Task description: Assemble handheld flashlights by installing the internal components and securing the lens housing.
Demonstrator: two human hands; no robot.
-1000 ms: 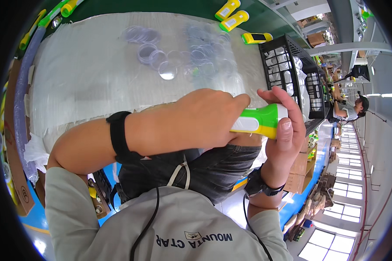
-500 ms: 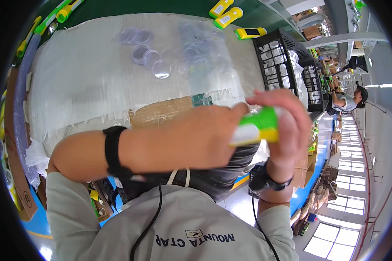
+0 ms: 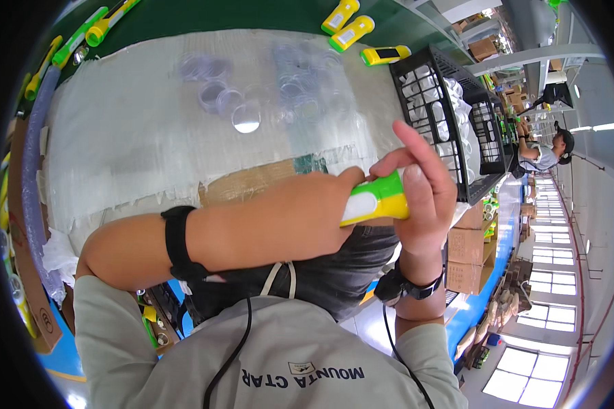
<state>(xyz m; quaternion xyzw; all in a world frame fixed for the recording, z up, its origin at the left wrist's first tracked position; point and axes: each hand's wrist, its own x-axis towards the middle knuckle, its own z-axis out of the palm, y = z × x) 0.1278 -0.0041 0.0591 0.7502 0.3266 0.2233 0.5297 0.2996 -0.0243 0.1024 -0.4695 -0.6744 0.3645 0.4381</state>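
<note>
A green and yellow flashlight (image 3: 383,199) lies across both hands above the table's near edge. My left hand (image 3: 326,210) is wrapped round its left end, the fingers curled over the body. At the other end, the head sits in my right hand (image 3: 426,204), with the thumb along it and the forefinger raised off it. The palm hides the front of the head. Farther off on the plastic-covered tabletop (image 3: 129,129) lie several thin clear round lenses (image 3: 247,117), some overlapping in piles.
Several flashlights (image 3: 352,34) lie along the far green edge. A black crate (image 3: 423,102) with white cup-like parts stands at the right. At the left is a bubble-wrap roll (image 3: 33,184). Cardboard boxes (image 3: 465,255) and a person (image 3: 542,155) are farther right.
Both hands have shifted slightly left with the flashlight. My right forefinger has lifted and straightened away from the flashlight's head.
</note>
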